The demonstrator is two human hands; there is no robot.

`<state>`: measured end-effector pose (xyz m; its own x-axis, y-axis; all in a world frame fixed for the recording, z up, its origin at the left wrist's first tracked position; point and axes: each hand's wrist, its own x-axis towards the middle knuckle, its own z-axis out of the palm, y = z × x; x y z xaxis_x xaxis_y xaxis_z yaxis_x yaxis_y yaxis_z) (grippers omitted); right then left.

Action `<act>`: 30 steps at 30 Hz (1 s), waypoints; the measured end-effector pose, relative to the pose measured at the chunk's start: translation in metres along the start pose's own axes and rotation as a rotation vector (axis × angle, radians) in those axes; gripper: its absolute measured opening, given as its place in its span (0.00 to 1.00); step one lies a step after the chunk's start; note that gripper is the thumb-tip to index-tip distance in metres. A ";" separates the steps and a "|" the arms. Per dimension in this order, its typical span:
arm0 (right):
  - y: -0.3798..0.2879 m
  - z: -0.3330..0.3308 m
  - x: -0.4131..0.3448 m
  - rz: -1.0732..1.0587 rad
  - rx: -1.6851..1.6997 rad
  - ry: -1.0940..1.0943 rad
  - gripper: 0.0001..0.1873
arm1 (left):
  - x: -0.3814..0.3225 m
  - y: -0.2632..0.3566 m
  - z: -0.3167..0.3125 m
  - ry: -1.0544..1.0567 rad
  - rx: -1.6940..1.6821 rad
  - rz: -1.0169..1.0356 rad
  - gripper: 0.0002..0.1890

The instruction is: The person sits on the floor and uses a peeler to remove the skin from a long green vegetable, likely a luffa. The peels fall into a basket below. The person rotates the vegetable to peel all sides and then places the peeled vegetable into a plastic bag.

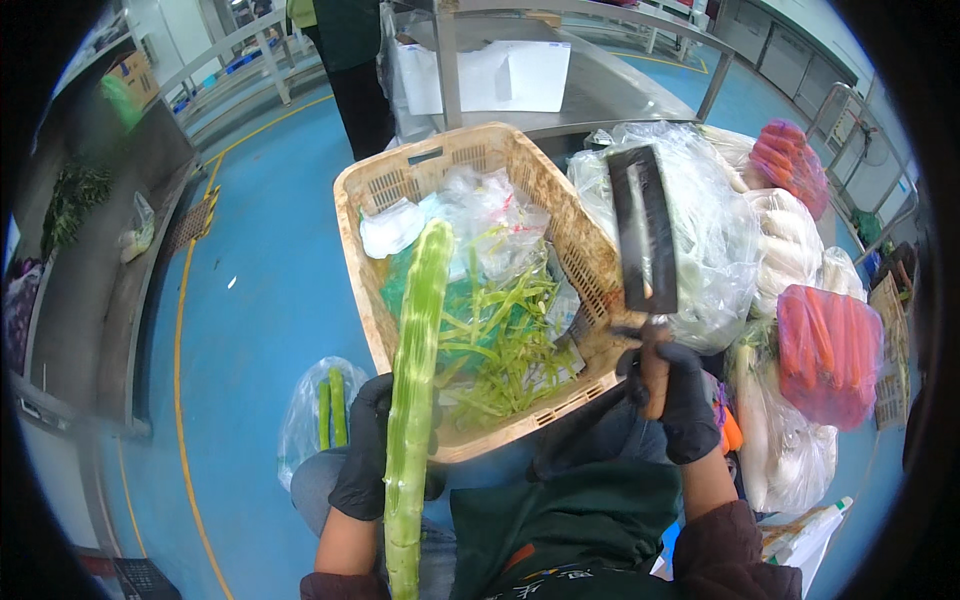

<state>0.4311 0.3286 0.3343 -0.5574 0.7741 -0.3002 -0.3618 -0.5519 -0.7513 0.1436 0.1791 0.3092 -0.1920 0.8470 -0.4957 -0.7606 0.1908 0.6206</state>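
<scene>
My left hand (369,442), in a black glove, grips a long, partly peeled green stem (415,360), probably celtuce, which stands tilted over the near left side of a dirty beige plastic crate (480,446). In my gloved right hand (675,397) is the wooden handle of a broad-bladed knife or peeler with a slot in its dark blade (645,232); the blade points away from me, apart from the stem. Green peelings (517,360) lie in the crate with crumpled clear plastic bags (495,217).
At the left, a clear bag (300,427) holds green stems on the blue floor. Bagged white radishes (787,240) and carrots (829,352) are piled at the right. Beyond the crate stand a steel table (600,82) with a white box (517,75) and a person (345,75) in dark clothes.
</scene>
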 end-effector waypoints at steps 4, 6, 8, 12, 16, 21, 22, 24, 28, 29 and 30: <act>0.014 0.013 0.001 0.066 -0.218 -0.063 0.18 | -0.003 0.000 -0.002 -0.024 -0.042 0.093 0.22; 0.019 0.018 0.003 -0.093 -0.330 0.011 0.15 | -0.003 0.001 -0.005 0.009 -0.018 0.122 0.21; 0.024 0.023 0.005 -0.235 -0.404 0.042 0.13 | -0.002 0.002 -0.007 0.047 -0.057 0.131 0.20; 0.035 0.033 0.012 -0.423 -0.914 0.014 0.18 | -0.005 0.000 -0.006 -0.102 0.013 0.158 0.16; 0.051 0.043 0.013 -0.592 -1.431 -0.405 0.23 | -0.008 -0.007 -0.001 -0.036 -0.251 0.117 0.19; 0.073 0.063 0.010 -0.775 -1.651 -0.785 0.24 | 0.011 -0.002 -0.002 -0.386 -0.383 -0.193 0.20; 0.075 0.068 0.009 -0.798 -1.678 -0.834 0.24 | 0.014 -0.003 -0.003 -0.357 -0.337 -0.170 0.20; 0.078 0.075 0.008 -0.900 -1.682 -0.856 0.22 | 0.017 -0.002 -0.001 -0.197 -0.277 -0.144 0.20; 0.074 0.083 0.008 -0.858 -1.747 -0.955 0.22 | 0.004 0.000 0.009 -0.082 -0.073 0.032 0.19; 0.073 0.084 0.008 -0.857 -1.777 -0.970 0.22 | -0.002 0.002 0.011 -0.099 -0.055 0.026 0.18; 0.072 0.084 0.008 -0.838 -1.796 -0.967 0.21 | -0.004 0.003 0.015 -0.044 -0.009 0.051 0.17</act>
<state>0.3377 0.2693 0.3269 -0.9858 -0.0485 0.1605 -0.0921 0.9564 -0.2770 0.1514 0.1842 0.3225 -0.2038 0.8765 -0.4362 -0.7562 0.1421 0.6388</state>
